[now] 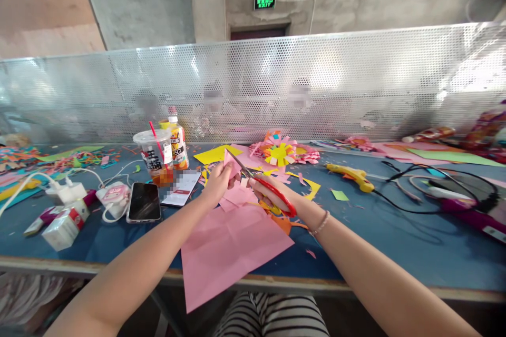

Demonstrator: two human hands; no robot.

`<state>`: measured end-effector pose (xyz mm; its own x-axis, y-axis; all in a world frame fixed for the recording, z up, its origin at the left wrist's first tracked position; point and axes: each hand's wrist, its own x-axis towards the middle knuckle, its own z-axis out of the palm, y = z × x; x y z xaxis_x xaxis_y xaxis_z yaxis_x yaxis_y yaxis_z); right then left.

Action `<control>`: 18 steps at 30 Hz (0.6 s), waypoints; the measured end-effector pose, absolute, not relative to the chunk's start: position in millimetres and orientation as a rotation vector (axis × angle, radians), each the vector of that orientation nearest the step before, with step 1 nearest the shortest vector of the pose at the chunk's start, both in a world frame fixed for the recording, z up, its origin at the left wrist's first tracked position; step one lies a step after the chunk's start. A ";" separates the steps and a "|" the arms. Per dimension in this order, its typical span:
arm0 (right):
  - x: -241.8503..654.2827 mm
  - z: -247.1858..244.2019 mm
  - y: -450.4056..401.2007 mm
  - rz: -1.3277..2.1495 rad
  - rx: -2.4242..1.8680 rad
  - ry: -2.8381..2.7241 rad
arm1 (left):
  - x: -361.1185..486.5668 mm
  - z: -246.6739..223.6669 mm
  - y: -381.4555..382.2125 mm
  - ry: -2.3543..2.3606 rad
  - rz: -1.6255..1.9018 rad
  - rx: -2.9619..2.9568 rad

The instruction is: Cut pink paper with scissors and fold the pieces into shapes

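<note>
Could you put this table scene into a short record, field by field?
Left hand: pinching a small pink paper piece
Right hand: holding red-handled scissors, blades at that piece
Front edge: large pink sheet, overhanging
Drinks: cup with red straw, bottle
Beyond hands: yellow paper flower
Right side: yellow glue gun
Wall: green exit sign

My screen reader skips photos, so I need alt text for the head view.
A person's right hand works red-handled scissors at pink paper in the left hand, above a blue table strewn with paper scraps.
</note>
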<state>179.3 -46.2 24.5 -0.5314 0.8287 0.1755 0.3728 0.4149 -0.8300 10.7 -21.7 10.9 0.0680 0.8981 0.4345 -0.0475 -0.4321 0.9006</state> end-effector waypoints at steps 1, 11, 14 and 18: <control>178.9 25.0 -46.7 1.013 -1.012 -2.082 | 10.7 11.5 -22.7 0.910 1.473 1.562; 170.4 33.4 -48.3 0.715 -1.035 -2.140 | 12.9 11.6 -22.7 0.856 1.427 1.373; 168.8 36.7 -49.3 0.636 -1.054 -2.160 | 14.5 13.4 -23.3 0.776 1.397 1.234; 167.6 38.2 -52.3 0.651 -1.120 -2.153 | 14.1 15.2 -24.5 0.701 1.359 1.173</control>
<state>167.6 -52.3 38.2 -0.4495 0.8432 0.2948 0.5383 0.5191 -0.6638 14.1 -24.5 15.2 0.1509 0.9594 0.2382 -0.3623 -0.1705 0.9163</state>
